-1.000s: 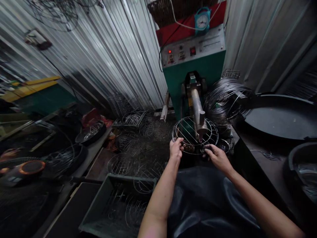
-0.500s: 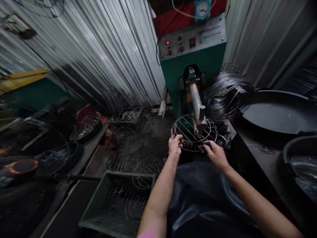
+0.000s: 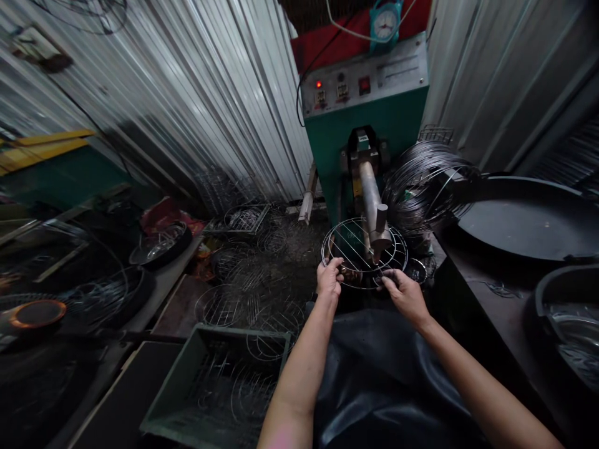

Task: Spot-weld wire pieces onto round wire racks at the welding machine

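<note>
Pretty cramped spot here, honestly: the green spot-welding machine sits against the corrugated metal wall, with a teal dial clock up top and a red light lit on its panel. Its thick metal arm sticks out right over the work and blocks part of the view. To the right there's a fat coil of wire, then a big shallow black pan and a black tub on the dark surface, plus a few loose wire bits. Left side is a mess of wire frames, with a green plastic crate in front holding more wire pieces. The round wire rack is under the end of the arm, held about level: shiny bare metal, looks like two hoops joined by short wires, with straight rods running across. Left hand has its near-left rim pinched between thumb and fingers; right hand is pinching the near-right edge, though it's too dark to tell if there's a small piece in those fingers too.
</note>
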